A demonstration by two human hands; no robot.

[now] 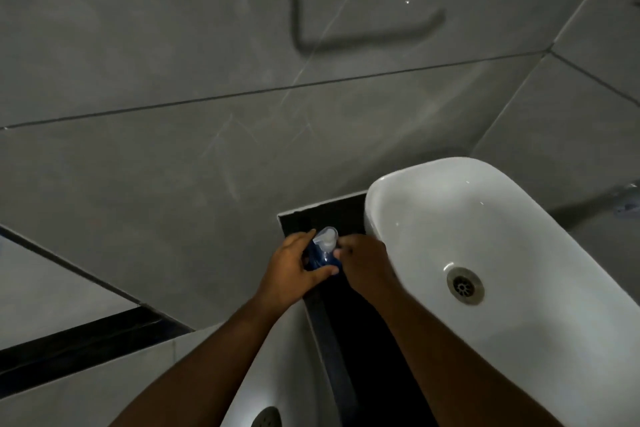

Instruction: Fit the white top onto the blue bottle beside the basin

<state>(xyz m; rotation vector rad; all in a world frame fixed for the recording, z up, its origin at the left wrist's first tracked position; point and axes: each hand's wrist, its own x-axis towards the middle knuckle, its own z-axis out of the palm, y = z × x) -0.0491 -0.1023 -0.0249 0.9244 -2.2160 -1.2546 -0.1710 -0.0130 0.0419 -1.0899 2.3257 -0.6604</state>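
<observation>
Black counter beside white basin — grey tiled wall behind.

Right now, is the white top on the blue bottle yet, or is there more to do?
Nearly there. The white top already sits on the blue bottle, which stands on the dark ledge beside the basin. The left hand grips the bottle and the right hand has its fingers at the top. Whether it is fully tight cannot be seen, so securing it and letting go look left.

left hand grips blue bottle | right hand at white top | beside basin
</observation>
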